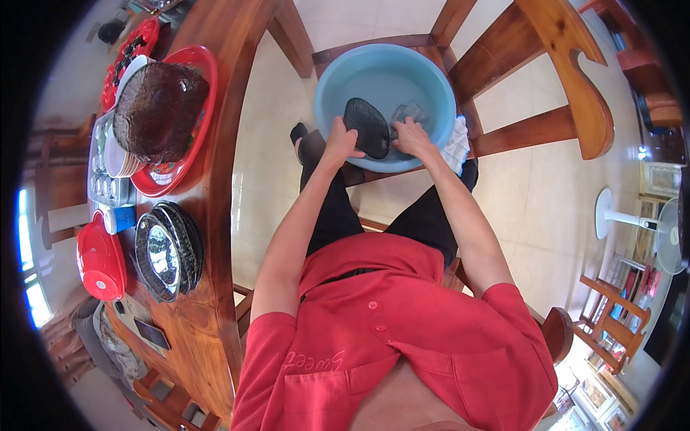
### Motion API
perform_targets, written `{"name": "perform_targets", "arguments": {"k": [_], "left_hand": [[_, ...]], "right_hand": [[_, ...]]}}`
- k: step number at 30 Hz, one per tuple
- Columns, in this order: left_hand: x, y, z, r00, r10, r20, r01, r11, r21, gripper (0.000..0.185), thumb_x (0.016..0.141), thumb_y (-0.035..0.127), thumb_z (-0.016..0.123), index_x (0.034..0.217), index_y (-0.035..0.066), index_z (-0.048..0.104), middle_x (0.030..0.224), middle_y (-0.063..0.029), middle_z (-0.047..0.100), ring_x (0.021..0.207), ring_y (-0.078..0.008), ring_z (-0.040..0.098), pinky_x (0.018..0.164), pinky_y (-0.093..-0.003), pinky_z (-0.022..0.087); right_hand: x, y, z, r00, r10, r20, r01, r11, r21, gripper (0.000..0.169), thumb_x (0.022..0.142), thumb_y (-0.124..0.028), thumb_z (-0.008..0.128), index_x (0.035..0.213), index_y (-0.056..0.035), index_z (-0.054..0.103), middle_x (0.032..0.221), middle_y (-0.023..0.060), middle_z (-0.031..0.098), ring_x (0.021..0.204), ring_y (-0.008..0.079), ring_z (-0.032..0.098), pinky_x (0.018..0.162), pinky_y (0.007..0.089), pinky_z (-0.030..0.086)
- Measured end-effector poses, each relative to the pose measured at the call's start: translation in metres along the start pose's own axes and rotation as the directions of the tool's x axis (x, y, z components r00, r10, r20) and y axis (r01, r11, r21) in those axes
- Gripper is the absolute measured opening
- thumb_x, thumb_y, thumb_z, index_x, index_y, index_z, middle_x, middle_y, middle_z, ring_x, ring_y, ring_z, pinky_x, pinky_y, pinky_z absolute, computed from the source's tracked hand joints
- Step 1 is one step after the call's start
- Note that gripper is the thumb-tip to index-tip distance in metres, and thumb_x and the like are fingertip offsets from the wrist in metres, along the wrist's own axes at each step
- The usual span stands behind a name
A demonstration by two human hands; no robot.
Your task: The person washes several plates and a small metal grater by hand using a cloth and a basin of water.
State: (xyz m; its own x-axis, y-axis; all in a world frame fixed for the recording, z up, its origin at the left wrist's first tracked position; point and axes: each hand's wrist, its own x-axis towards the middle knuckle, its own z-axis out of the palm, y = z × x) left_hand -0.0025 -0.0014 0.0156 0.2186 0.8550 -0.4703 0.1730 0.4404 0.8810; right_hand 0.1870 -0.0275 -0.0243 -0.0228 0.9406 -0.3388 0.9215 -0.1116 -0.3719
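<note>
A blue plastic basin [329, 86] with water in it rests on a wooden chair. My left hand [343, 141] grips the left edge of a dark ribbed dish [366, 128], tilted over the near part of the basin. At the dish's right side, my right hand [411, 134] has its fingers on a wet grey cloth [409, 112] lying at the water. How firmly they close on the cloth is partly hidden. A white-and-blue cloth [457, 145] hangs by the basin's right rim.
Left, the wooden table [218, 215] holds a stack of dark dishes [170, 250], a red tray [211, 70] under a large brown glassy dish [161, 113], and a red lidded container [101, 258]. The chair's backrest [566, 81] rises at the right.
</note>
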Motion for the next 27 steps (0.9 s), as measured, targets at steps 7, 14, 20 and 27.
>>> {"name": "perform_targets", "arguments": {"k": [7, 14, 20, 27], "left_hand": [[0.003, 0.014, 0.008, 0.997, -0.052, -0.052, 0.063, 0.969, 0.238, 0.044, 0.077, -0.003, 0.042, 0.119, -0.008, 0.029, 0.112, -0.0273, 0.046, 0.083, -0.0380, 0.060, 0.051, -0.0380, 0.058], [0.007, 0.015, 0.013, 0.998, -0.062, -0.008, 0.061, 0.939, 0.338, 0.050, 0.076, -0.002, 0.046, 0.122, -0.007, 0.027, 0.105, -0.0257, 0.051, 0.075, -0.0359, 0.062, 0.052, -0.0385, 0.057], [0.016, 0.001, 0.001, 0.994, -0.045, 0.104, 0.050, 0.997, -0.051, 0.056, 0.079, 0.000, 0.048, 0.129, -0.002, 0.024, 0.103, -0.0180, 0.050, 0.073, -0.0326, 0.061, 0.058, -0.0405, 0.058], [0.008, 0.006, -0.009, 0.976, -0.068, 0.206, 0.116, 0.966, -0.230, 0.049, 0.089, 0.006, 0.043, 0.133, -0.002, 0.024, 0.103, -0.0169, 0.050, 0.080, -0.0284, 0.059, 0.065, -0.0414, 0.057]], "right_hand": [[-0.001, 0.000, -0.005, 0.938, 0.130, -0.321, -0.056, 0.971, 0.231, 0.021, 0.072, -0.010, 0.054, 0.091, -0.0013, 0.058, 0.088, 0.0220, 0.060, 0.087, 0.0386, 0.058, 0.076, 0.0451, 0.046], [-0.013, -0.008, -0.012, 0.916, -0.120, -0.382, 0.303, 0.831, 0.466, 0.025, 0.072, -0.009, 0.050, 0.095, 0.0003, 0.055, 0.094, 0.0235, 0.058, 0.089, 0.0392, 0.056, 0.076, 0.0434, 0.045], [0.019, 0.022, 0.029, 0.929, -0.233, -0.286, 0.324, 0.888, 0.326, 0.026, 0.074, -0.008, 0.050, 0.098, -0.0014, 0.059, 0.095, 0.0229, 0.059, 0.092, 0.0386, 0.054, 0.080, 0.0404, 0.044], [-0.002, -0.013, 0.018, 0.971, -0.213, -0.113, 0.233, 0.947, 0.222, 0.021, 0.076, -0.006, 0.049, 0.094, -0.0006, 0.061, 0.096, 0.0208, 0.059, 0.092, 0.0380, 0.055, 0.079, 0.0406, 0.044]]}}
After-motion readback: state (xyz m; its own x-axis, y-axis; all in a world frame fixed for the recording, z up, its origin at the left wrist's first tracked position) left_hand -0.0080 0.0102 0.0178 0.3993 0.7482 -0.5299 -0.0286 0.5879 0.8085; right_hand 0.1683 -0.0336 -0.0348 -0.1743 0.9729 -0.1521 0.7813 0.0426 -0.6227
